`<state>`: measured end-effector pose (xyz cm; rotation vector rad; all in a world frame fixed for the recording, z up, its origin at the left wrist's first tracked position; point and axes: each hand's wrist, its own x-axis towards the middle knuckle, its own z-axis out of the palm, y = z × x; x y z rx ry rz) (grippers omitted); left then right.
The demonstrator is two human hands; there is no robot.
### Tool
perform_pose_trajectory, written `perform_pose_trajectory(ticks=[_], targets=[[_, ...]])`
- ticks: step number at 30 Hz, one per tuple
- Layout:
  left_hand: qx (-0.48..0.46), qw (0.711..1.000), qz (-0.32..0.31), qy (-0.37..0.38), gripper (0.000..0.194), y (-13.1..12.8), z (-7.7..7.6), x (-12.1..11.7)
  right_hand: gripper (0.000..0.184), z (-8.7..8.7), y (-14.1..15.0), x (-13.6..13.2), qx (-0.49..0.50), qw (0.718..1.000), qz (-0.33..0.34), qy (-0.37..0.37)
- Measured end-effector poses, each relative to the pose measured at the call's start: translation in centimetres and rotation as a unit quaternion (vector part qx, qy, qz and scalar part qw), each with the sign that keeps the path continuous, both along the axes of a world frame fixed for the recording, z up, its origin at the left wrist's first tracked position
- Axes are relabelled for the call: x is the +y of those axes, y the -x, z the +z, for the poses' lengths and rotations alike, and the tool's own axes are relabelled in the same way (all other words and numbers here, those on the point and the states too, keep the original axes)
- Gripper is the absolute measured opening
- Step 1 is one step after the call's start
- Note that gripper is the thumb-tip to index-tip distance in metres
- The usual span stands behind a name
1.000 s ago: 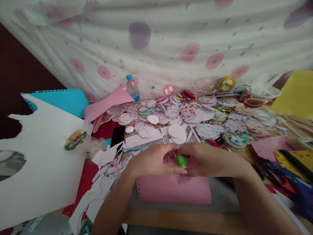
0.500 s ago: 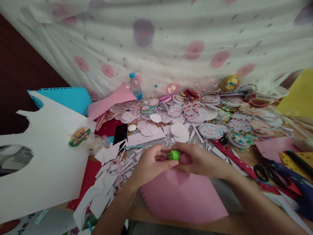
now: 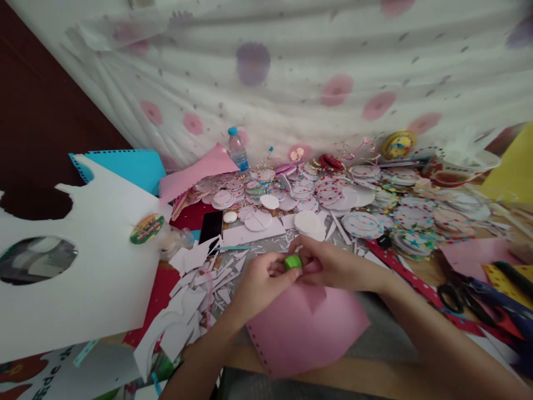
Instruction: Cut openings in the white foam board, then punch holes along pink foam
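Note:
A small green craft punch point(image 3: 293, 263), rounded and blocky, sits between my hands above the middle of the table. My left hand point(image 3: 266, 278) is closed on it, thumb along its lower side. The far edge of a pink sheet point(image 3: 306, 339) runs up to the punch, and small notches line its left edge. My right hand point(image 3: 328, 262) pinches this sheet beside the punch, its fingertips close to the green body. The fingers hide where sheet and punch meet.
White paper scraps point(image 3: 183, 316) lie left of my hands. Decorated paper discs point(image 3: 328, 189) pile up behind, near a water bottle point(image 3: 238, 150). A phone point(image 3: 211, 226) lies left of centre, scissors point(image 3: 452, 300) at right. A large cut white sheet point(image 3: 108, 278) stands at left.
The view has shifted slightly left. The green punch has turned in my fingers, and the pink sheet has swung round, its right corner now higher and nearer my right wrist.

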<state>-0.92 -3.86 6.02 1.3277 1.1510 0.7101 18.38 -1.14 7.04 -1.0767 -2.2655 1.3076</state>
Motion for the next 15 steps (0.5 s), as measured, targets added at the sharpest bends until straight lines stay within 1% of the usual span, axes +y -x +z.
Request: perform_pose_trajectory(ticks=[4, 7, 9, 12, 13, 15], targets=[[-0.075, 0.994, 0.08, 0.013, 0.026, 0.0, -0.3, -0.4, 0.033, -0.6, -0.4, 0.2, 0.105, 0.993, -0.026, 0.056], [-0.094, 0.985, 0.142, 0.011, 0.026, 0.0, -0.3, -0.4, 0.045, -0.8, -1.3, 0.3, 0.188, 0.974, -0.06, 0.113], [-0.099, 0.98, 0.174, 0.001, 0.026, 0.0, -0.2, -0.5, 0.057, -0.7, -2.1, 0.1, 0.205, 0.962, -0.096, 0.152], [-0.11, 0.971, 0.211, -0.008, 0.026, 0.2, -0.1, -0.8, 0.071, -0.9, -3.1, -0.5, 0.19, 0.944, -0.158, 0.218], [-0.118, 0.969, 0.216, -0.004, 0.024, 0.2, -0.1, -0.9, 0.072, -1.0, -3.2, -0.6, 0.189, 0.939, -0.168, 0.232], [-0.147, 0.966, 0.209, 0.026, 0.02, 0.4, -0.1, -1.2, 0.068, -1.5, -3.3, -0.8, 0.206, 0.934, -0.165, 0.24]])
